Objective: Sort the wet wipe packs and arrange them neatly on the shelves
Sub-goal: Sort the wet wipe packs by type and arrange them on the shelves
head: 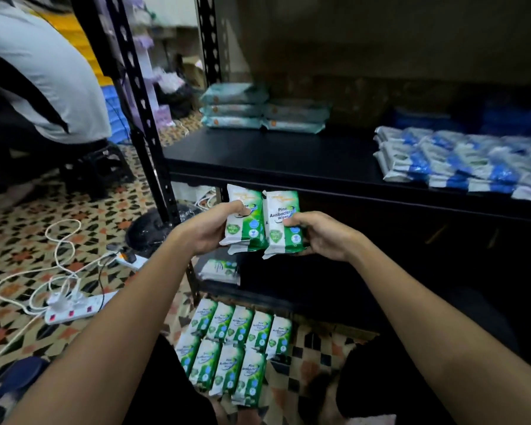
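both hands are sitting in the middle of the frame, each one gripping green pine antibacterial wipes. the left hand (207,230) is curling its fingers under a small stack of green packs (245,220) with the thumb pressing on top, and there's at least one more pack peeking out underneath. the right hand (321,237) is pinching another green pack (281,228) the same way, thumb on the front, and the two bundles are touching side by side, upright, right in front of the black shelf edge (288,179). down at the bottom centre, two rows of matching green packs (230,348) are lying on the patterned floor tiles (19,240) between the person's knees. one more green pack (219,269) is lying on the lower shelf, just below the hands. on the middle shelf, teal packs (258,113) are stacking up at the upper centre near the back, and a big spread of blue and white packs (460,162) is filling the right side. at the left, a white power strip (74,311) with cables is lying on the floor, and another person in a grey shirt (43,81) is crouching at the upper left.
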